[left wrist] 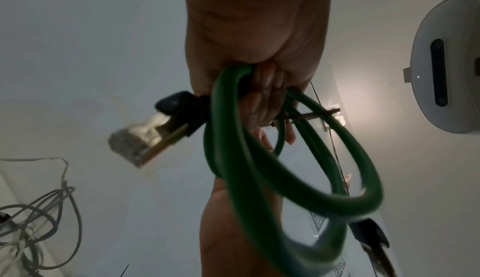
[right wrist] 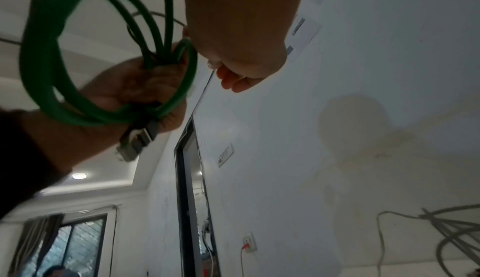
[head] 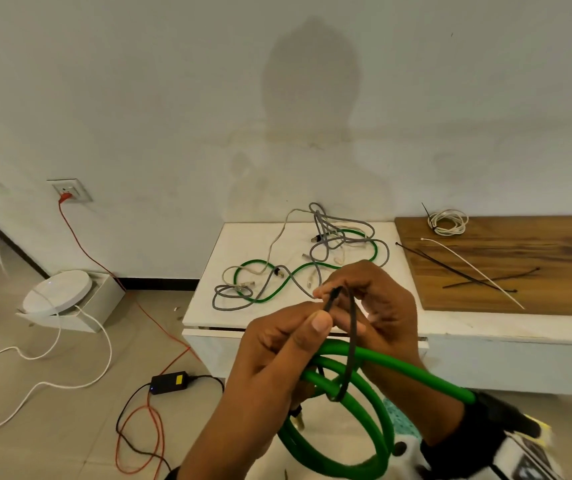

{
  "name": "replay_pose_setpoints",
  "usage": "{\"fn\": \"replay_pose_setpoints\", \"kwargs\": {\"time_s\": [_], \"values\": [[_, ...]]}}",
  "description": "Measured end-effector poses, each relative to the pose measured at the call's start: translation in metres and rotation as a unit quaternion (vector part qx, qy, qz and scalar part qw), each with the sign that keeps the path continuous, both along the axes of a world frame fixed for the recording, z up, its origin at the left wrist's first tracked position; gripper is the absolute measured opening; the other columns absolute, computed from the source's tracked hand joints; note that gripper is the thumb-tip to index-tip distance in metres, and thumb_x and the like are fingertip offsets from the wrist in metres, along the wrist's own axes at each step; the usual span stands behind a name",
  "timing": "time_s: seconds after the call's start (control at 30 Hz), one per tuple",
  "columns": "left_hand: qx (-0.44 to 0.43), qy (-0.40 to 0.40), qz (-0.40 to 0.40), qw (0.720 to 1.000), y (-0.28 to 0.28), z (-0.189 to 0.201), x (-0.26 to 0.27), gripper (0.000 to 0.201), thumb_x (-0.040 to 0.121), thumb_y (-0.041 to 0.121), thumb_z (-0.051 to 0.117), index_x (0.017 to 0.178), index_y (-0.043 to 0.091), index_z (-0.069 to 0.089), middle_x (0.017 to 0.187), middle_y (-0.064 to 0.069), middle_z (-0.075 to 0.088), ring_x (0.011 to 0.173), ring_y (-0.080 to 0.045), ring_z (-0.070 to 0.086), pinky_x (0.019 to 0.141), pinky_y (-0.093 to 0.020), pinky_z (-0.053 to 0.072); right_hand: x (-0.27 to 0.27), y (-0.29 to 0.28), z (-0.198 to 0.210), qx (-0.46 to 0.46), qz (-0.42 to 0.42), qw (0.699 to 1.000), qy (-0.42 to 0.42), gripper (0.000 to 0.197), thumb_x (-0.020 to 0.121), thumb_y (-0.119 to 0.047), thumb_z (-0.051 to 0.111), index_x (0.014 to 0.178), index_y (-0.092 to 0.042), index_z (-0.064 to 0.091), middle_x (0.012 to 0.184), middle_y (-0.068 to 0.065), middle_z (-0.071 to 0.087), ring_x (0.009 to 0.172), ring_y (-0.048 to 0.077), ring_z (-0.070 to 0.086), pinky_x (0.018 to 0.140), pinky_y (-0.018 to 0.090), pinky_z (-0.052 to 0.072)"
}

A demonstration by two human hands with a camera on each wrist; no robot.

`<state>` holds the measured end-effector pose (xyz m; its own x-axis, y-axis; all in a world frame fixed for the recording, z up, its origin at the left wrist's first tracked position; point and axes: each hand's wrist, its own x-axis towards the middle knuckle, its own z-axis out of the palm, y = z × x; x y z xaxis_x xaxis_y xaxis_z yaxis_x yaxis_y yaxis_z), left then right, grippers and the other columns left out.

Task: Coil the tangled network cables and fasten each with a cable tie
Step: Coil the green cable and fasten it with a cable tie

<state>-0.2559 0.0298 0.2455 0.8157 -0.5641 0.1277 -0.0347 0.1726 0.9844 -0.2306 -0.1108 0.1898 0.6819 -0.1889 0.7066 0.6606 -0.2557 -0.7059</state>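
Observation:
A coiled green network cable (head: 364,410) hangs in front of me, gripped in my left hand (head: 291,344), whose fingers (left wrist: 267,96) curl round the loops. One metal plug (left wrist: 145,137) sticks out below that hand. A black cable tie (head: 352,341) is looped round the coil. My left thumb and forefinger pinch one end of it, and my right hand (head: 374,299) pinches the other end near the top of the loop. In the right wrist view the tie's thin tail (right wrist: 205,92) runs down from the right hand (right wrist: 239,66), beside the coil (right wrist: 39,66).
A tangle of grey, white and green cables (head: 312,258) lies on the white table (head: 208,271). On the wooden board (head: 537,251) are a tied white coil (head: 447,221), black ties (head: 457,268) and a white tie (head: 474,271). Cords, a power adapter (head: 170,382) and a round white device (head: 57,292) are on the floor.

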Motion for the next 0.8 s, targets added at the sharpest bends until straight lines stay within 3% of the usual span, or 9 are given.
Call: {"fn": "replay_pose_setpoints", "kwargs": {"time_s": [0.13, 0.2, 0.27, 0.4, 0.5, 0.6, 0.7, 0.77, 0.8], "values": [[-0.020, -0.038, 0.035, 0.998, -0.002, 0.000, 0.003, 0.027, 0.081, 0.038, 0.055, 0.074, 0.019, 0.073, 0.061, 0.011, 0.067, 0.054, -0.005, 0.062, 0.053, -0.019, 0.052, 0.012, -0.007, -0.025, -0.057, -0.050, 0.997, 0.030, 0.009, 0.081, -0.022, 0.057, 0.084, -0.030, 0.057, 0.078, -0.027, 0.058, 0.073, -0.003, 0.057, 0.065, 0.011, 0.046], [-0.012, -0.053, 0.044, 0.998, 0.001, -0.001, 0.006, 0.030, 0.079, 0.051, 0.059, 0.079, 0.026, 0.075, 0.069, 0.005, 0.069, 0.057, -0.035, 0.057, 0.058, -0.047, 0.053, 0.015, -0.009, -0.037, -0.079, -0.067, 0.993, 0.049, 0.011, 0.081, -0.022, 0.056, 0.085, -0.032, 0.054, 0.083, -0.032, 0.058, 0.075, -0.010, 0.055, 0.066, 0.004, 0.042], [0.009, -0.037, 0.054, 0.998, 0.002, -0.004, 0.006, 0.039, 0.073, 0.063, 0.060, 0.082, 0.028, 0.075, 0.066, -0.003, 0.064, 0.053, -0.048, 0.041, 0.058, -0.050, 0.044, 0.015, -0.011, -0.044, -0.093, -0.070, 0.991, 0.063, 0.011, 0.081, -0.023, 0.056, 0.084, -0.033, 0.054, 0.087, -0.033, 0.058, 0.079, -0.012, 0.055, 0.068, 0.002, 0.042], [0.019, -0.023, 0.072, 0.997, 0.000, -0.011, 0.008, 0.031, 0.076, 0.051, 0.056, 0.073, 0.025, 0.073, 0.054, 0.003, 0.056, 0.041, -0.018, 0.033, 0.042, -0.020, 0.032, 0.014, -0.012, -0.043, -0.092, -0.039, 0.987, 0.124, 0.018, 0.082, -0.020, 0.062, 0.079, -0.036, 0.055, 0.090, -0.027, 0.061, 0.085, -0.005, 0.059, 0.069, 0.006, 0.046], [0.025, 0.005, 0.087, 0.996, 0.000, -0.013, 0.010, 0.033, 0.073, 0.052, 0.055, 0.068, 0.024, 0.071, 0.051, 0.003, 0.050, 0.042, -0.016, 0.033, 0.044, -0.022, 0.033, 0.008, -0.015, -0.034, -0.111, -0.030, 0.984, 0.139, 0.007, 0.084, -0.024, 0.064, 0.090, -0.026, 0.062, 0.096, -0.025, 0.062, 0.092, -0.003, 0.060, 0.070, 0.011, 0.049], [0.039, 0.006, 0.093, 0.995, -0.001, -0.012, 0.010, 0.030, 0.082, 0.051, 0.060, 0.066, 0.028, 0.071, 0.047, 0.003, 0.048, 0.041, -0.013, 0.031, 0.041, -0.023, 0.028, -0.003, -0.018, -0.014, -0.170, -0.058, 0.974, 0.141, 0.031, 0.082, -0.044, 0.058, 0.111, -0.036, 0.056, 0.110, -0.031, 0.054, 0.101, -0.003, 0.056, 0.080, 0.020, 0.052], [0.055, 0.032, 0.100, 0.993, -0.003, -0.012, 0.010, 0.031, 0.067, 0.053, 0.052, 0.065, 0.029, 0.071, 0.045, 0.003, 0.043, 0.039, -0.008, 0.030, 0.039, -0.019, 0.028, -0.016, -0.019, 0.007, -0.156, -0.079, 0.977, 0.123, 0.052, 0.080, -0.044, 0.062, 0.128, -0.040, 0.043, 0.104, -0.023, 0.057, 0.086, 0.004, 0.061, 0.071, 0.018, 0.053], [0.065, 0.041, 0.100, 0.992, -0.006, -0.013, 0.009, 0.030, 0.063, 0.053, 0.050, 0.063, 0.030, 0.070, 0.044, 0.004, 0.042, 0.039, -0.008, 0.031, 0.040, -0.019, 0.030, -0.020, -0.018, 0.019, -0.122, -0.043, 0.984, 0.123, 0.041, 0.080, -0.051, 0.060, 0.118, -0.039, 0.052, 0.086, -0.010, 0.063, 0.074, 0.009, 0.063, 0.068, 0.026, 0.056], [0.067, 0.050, 0.101, 0.991, -0.007, -0.013, 0.008, 0.029, 0.063, 0.051, 0.050, 0.061, 0.032, 0.070, 0.043, 0.004, 0.042, 0.038, -0.007, 0.032, 0.041, -0.020, 0.030, -0.021, -0.017, 0.023, -0.123, -0.017, 0.986, 0.111, 0.038, 0.081, -0.050, 0.059, 0.116, -0.037, 0.054, 0.090, -0.006, 0.065, 0.072, 0.009, 0.063, 0.069, 0.029, 0.057]]}}
